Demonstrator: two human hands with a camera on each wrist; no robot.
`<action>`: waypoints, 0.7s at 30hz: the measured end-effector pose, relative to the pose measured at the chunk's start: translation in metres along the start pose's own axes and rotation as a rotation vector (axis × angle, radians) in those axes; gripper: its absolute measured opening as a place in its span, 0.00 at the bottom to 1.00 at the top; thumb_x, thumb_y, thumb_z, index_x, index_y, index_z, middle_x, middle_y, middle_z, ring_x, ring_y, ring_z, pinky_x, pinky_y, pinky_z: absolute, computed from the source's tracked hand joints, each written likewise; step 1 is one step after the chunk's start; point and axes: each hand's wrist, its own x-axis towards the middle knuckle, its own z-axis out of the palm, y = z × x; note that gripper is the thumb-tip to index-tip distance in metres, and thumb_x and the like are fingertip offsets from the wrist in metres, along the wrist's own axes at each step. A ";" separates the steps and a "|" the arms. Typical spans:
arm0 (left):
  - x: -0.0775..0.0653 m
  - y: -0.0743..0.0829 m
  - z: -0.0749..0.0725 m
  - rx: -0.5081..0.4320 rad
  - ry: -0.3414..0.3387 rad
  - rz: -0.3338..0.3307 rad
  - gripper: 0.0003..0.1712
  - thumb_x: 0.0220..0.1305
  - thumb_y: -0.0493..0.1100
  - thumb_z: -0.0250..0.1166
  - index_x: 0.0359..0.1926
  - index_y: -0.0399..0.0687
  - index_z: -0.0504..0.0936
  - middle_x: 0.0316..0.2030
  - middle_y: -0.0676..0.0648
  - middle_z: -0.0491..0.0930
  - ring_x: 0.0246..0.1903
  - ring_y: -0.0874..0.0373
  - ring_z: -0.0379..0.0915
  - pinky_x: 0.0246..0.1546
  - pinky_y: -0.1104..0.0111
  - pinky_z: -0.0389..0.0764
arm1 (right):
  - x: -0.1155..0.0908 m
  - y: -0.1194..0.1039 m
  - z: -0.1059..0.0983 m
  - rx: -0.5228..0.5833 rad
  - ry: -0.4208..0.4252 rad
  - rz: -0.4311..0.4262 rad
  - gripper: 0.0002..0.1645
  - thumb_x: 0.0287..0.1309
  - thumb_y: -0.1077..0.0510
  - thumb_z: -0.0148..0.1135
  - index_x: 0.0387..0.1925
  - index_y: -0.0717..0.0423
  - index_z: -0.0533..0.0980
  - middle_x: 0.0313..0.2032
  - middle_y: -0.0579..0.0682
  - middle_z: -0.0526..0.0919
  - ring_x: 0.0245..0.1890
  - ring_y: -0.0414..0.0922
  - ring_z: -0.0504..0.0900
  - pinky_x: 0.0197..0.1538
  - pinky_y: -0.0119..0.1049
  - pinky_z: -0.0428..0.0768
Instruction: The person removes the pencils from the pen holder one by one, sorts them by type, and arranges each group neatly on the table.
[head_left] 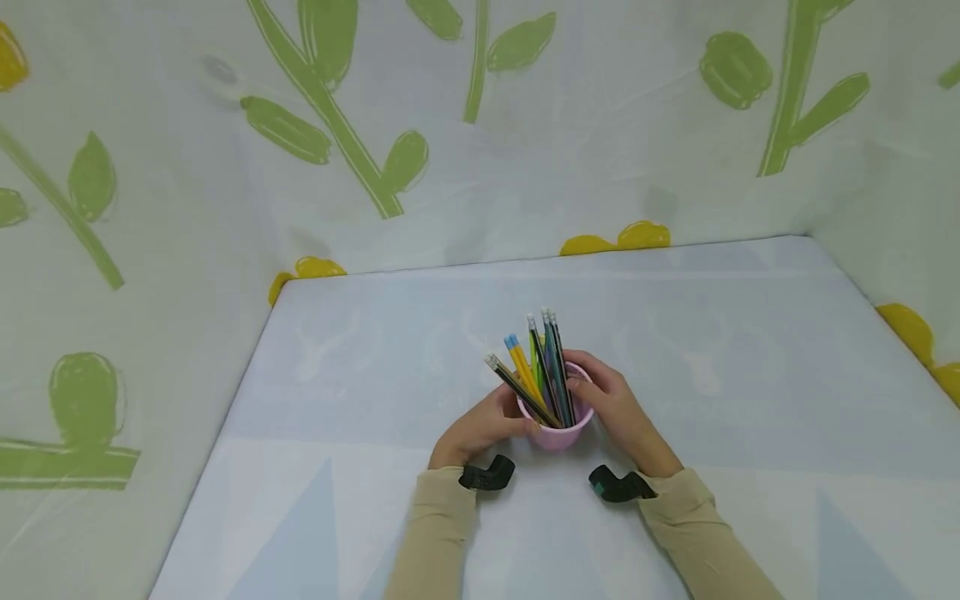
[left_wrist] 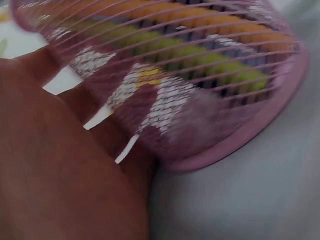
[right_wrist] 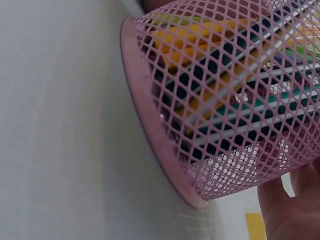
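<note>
A pink mesh pencil cup (head_left: 555, 439) stands upright between the two hands, full of pencils (head_left: 553, 367). Dark striped ones, yellow ones with blue ends and a green one lean out of its top. My left hand (head_left: 480, 429) holds the cup's left side, its thumb along the near rim. On the other side my right hand (head_left: 618, 410) grips the cup near the rim. Close up in the left wrist view, fingers lie along the mesh wall (left_wrist: 200, 107). The right wrist view shows the cup's base ring (right_wrist: 145, 112) and pencils through the mesh.
The cup is on a pale table (head_left: 360, 358) with a faint blue pattern. White walls (head_left: 600, 125) painted with green leaves and yellow shapes rise behind it and at both sides. Black wrist devices (head_left: 487, 473) sit at the cuffs of beige sleeves (head_left: 438, 533).
</note>
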 end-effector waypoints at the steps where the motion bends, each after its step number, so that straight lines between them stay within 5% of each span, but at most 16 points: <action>1: 0.001 0.000 0.002 -0.004 -0.009 0.010 0.47 0.47 0.54 0.68 0.65 0.49 0.56 0.58 0.48 0.64 0.55 0.57 0.62 0.57 0.65 0.62 | 0.000 0.000 0.000 0.005 0.001 -0.016 0.19 0.62 0.56 0.48 0.55 0.51 0.69 0.57 0.48 0.68 0.61 0.44 0.61 0.62 0.50 0.55; 10: 0.009 -0.007 0.006 0.041 0.029 0.046 0.53 0.43 0.32 0.70 0.66 0.63 0.52 0.59 0.55 0.63 0.55 0.59 0.63 0.56 0.67 0.62 | 0.002 -0.005 -0.004 0.038 -0.035 -0.078 0.09 0.58 0.59 0.55 0.41 0.58 0.71 0.55 0.52 0.69 0.59 0.45 0.62 0.60 0.38 0.61; 17: 0.011 -0.022 0.001 0.100 0.068 0.027 0.54 0.42 0.36 0.72 0.65 0.71 0.53 0.59 0.56 0.64 0.54 0.60 0.64 0.56 0.66 0.63 | 0.000 -0.006 -0.006 0.004 0.034 -0.106 0.09 0.58 0.59 0.55 0.40 0.59 0.74 0.52 0.51 0.71 0.55 0.46 0.67 0.55 0.37 0.67; 21: 0.009 -0.023 0.002 0.102 0.073 0.017 0.47 0.42 0.36 0.71 0.63 0.64 0.59 0.57 0.49 0.67 0.54 0.59 0.64 0.57 0.65 0.61 | -0.002 -0.008 -0.009 0.001 0.122 -0.175 0.09 0.60 0.61 0.52 0.40 0.60 0.74 0.45 0.54 0.75 0.49 0.48 0.71 0.51 0.35 0.70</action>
